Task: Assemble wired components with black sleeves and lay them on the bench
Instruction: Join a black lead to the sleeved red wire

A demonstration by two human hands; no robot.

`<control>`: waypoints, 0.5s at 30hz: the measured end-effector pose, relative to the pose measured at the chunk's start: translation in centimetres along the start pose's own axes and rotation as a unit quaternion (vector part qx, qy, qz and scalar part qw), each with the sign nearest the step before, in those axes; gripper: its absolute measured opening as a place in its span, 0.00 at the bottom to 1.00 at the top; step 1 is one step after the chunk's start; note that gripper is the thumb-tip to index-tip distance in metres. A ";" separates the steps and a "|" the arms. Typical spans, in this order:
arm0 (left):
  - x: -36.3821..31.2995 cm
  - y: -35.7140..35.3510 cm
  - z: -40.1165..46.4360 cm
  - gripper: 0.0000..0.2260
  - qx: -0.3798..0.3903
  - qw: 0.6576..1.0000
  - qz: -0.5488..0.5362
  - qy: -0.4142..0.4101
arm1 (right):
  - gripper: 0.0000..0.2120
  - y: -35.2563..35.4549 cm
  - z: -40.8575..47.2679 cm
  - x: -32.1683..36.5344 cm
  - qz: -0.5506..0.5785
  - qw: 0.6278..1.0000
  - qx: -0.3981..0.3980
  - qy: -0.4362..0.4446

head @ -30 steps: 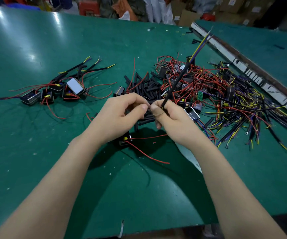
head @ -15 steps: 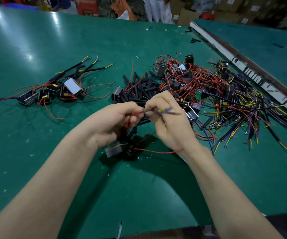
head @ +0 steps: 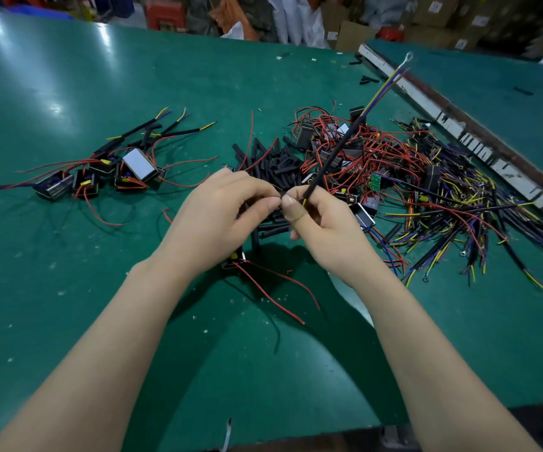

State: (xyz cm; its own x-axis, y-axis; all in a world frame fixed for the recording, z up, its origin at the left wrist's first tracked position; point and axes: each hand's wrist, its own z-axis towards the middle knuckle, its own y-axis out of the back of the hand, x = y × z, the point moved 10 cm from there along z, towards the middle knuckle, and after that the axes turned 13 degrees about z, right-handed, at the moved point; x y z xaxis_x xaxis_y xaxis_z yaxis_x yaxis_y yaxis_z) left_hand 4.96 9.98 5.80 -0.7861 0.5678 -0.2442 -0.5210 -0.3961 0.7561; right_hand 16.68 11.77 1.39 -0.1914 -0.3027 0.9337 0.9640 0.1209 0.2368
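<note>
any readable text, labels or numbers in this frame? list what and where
None can be read.
Cardboard boxes at the far edge carry white labels, too small and blurred to read.
The green circuit board in the wire pile shows marks too small to read.
The strip between the benches has black marks; no legible characters.

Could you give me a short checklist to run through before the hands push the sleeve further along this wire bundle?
1. Right hand grips the sleeved wire bundle: ok.
2. Left hand pinches at the bundle's lower end, fingertips meeting the right thumb: ok; what it pinches is hidden, cannot tell.
3. Ring terminal at the bundle's far end is clear of the wire heap: ok.
4. Component under the left hand is joined to this bundle: cannot tell.
5. Spare black sleeves lie just beyond the hands: ok.
6. Finished pieces lie to the left on the bench, with bare surface beside them: ok.
</note>
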 end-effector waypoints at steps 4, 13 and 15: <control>0.9 -1.7 -0.1 0.07 0.073 0.991 -0.077 0.084 | 0.04 0.0 -0.3 2.8 -0.116 0.982 -0.007 0.148; 1.7 -5.7 -2.5 0.12 0.243 0.814 -0.453 0.272 | 0.03 -0.4 -1.6 5.6 -0.161 0.945 -0.044 0.281; 1.5 -5.9 -2.8 0.11 0.261 0.801 -0.459 0.282 | 0.03 -0.2 -1.2 4.7 -0.145 0.961 -0.036 0.233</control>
State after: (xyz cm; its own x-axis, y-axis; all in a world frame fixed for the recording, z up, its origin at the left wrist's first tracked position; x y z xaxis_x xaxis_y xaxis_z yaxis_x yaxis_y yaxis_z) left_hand 5.90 11.18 -0.68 -0.2536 -0.0276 -0.9669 -0.8716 0.4400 0.2160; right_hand 15.83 9.20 5.37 -0.3662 -0.7059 0.6063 0.8962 -0.0923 0.4339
